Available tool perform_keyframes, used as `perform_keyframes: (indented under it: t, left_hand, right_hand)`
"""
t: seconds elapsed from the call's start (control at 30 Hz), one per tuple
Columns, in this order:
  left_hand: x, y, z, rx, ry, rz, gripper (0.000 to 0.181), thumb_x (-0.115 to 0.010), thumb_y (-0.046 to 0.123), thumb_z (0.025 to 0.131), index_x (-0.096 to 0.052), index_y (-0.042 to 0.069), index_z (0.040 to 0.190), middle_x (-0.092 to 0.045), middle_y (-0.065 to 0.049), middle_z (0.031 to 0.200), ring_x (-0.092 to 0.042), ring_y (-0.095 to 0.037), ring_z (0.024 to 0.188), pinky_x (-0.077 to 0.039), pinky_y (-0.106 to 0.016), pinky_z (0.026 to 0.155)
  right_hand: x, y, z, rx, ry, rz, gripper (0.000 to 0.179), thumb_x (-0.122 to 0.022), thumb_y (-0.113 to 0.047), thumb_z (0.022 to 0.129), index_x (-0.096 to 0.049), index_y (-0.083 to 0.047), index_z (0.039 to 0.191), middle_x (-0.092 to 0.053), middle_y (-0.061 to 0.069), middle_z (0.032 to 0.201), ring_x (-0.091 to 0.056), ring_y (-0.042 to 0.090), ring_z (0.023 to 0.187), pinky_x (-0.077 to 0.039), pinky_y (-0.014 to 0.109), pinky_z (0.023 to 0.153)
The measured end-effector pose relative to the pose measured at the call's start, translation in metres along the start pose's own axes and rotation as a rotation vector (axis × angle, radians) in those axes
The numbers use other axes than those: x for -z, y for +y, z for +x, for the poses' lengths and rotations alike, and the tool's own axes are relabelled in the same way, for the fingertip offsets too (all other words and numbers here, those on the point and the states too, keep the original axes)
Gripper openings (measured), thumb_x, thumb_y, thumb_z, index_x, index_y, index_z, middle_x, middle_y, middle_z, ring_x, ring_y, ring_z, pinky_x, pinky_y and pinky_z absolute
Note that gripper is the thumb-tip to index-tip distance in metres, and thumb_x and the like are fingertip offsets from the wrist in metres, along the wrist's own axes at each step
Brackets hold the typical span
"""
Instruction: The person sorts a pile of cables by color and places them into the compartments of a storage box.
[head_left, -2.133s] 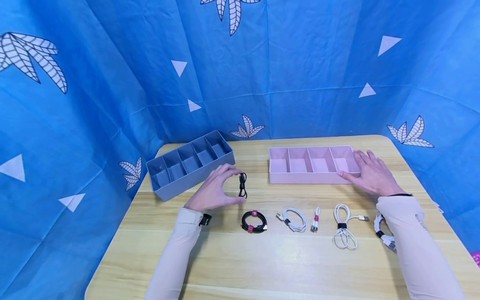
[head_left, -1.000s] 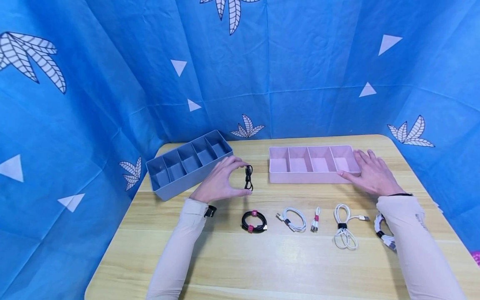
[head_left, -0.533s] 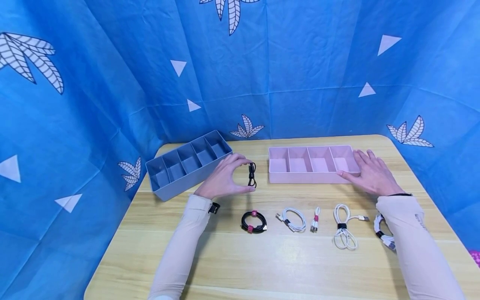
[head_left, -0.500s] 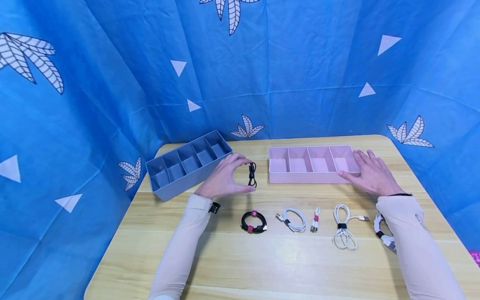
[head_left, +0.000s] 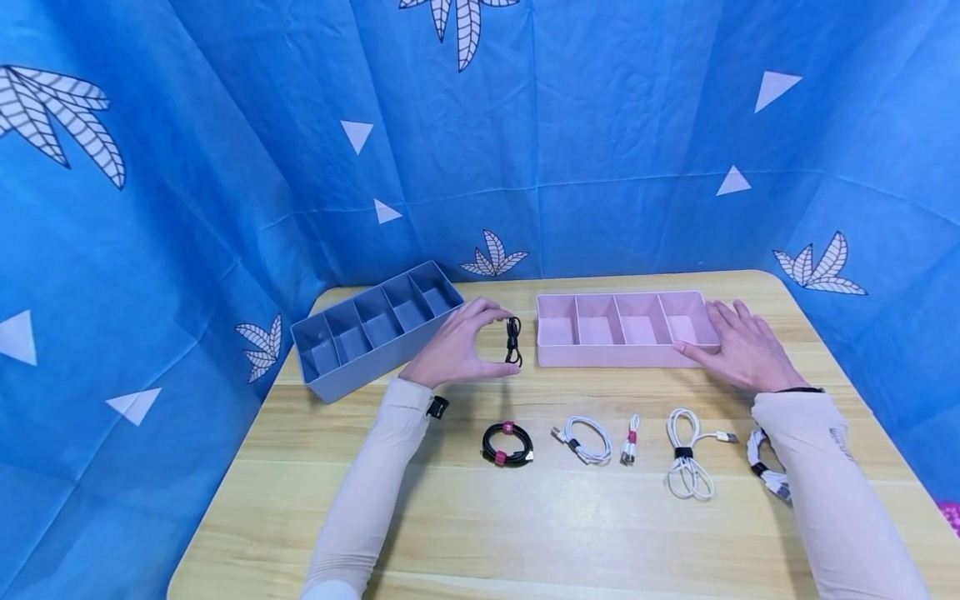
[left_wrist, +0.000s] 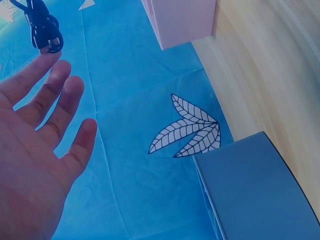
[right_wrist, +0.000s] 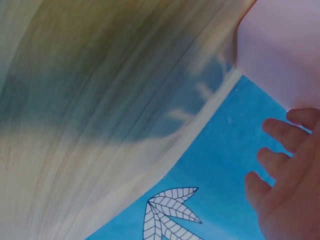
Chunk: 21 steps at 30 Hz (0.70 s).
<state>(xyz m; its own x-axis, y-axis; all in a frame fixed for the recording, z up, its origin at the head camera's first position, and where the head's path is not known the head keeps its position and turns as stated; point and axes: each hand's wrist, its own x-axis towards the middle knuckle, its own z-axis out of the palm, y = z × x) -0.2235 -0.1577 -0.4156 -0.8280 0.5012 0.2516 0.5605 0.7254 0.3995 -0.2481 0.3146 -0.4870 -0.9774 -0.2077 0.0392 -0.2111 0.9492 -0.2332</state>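
My left hand (head_left: 459, 346) pinches a short bundled black cable (head_left: 513, 340) upright between thumb and forefinger, above the table between the two boxes. In the left wrist view the black cable (left_wrist: 45, 30) stands at the forefinger's tip, the other fingers spread loosely and the thumb out of sight. At the right end of the pink divided box (head_left: 621, 357), my right hand (head_left: 746, 350) rests with thumb on the front rim and fingers on the end. The pink box has several bare compartments. In the right wrist view, fingers (right_wrist: 285, 135) lie relaxed by the pink wall (right_wrist: 280, 55).
A blue-grey divided box (head_left: 390, 346) stands angled behind my left hand. Along the table lie a coiled black cable (head_left: 489, 442), white cables (head_left: 600, 432), (head_left: 632, 437) a small white cable, and a looped white cable (head_left: 692, 479). Another white cable (head_left: 772, 479) is partly under my right forearm.
My left hand has moved right and slightly away from me, carrying the small black cable closer to the pink box. The right hand and both boxes have stayed put.
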Motion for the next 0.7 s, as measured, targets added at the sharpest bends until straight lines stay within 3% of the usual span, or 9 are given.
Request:
perform_keyframes:
  t: [0.5, 0.7]
  left_hand:
    - [-0.003, 0.003, 0.015, 0.008, 0.005, -0.013, 0.080, -0.078, 0.067, 0.068, -0.055, 0.031, 0.135, -0.051, 0.010, 0.136, -0.046, -0.014, 0.128, -0.040, -0.048, 0.112]
    - [-0.005, 0.002, 0.021, 0.015, -0.007, -0.013, 0.084, -0.071, 0.077, 0.067, -0.054, 0.032, 0.136, -0.050, 0.010, 0.138, -0.046, -0.014, 0.130, -0.040, -0.050, 0.111]
  right_hand:
    - [0.000, -0.002, -0.001, -0.008, -0.003, 0.015, 0.106, -0.041, -0.076, 0.089, -0.011, -0.001, 0.157, -0.021, 0.032, 0.158, -0.008, 0.056, 0.147, -0.008, 0.070, 0.117]
    - [0.000, -0.002, -0.002, -0.011, -0.007, 0.017, 0.106, -0.041, -0.076, 0.088, -0.010, -0.002, 0.158, -0.021, 0.032, 0.158, -0.008, 0.056, 0.147, -0.008, 0.070, 0.117]
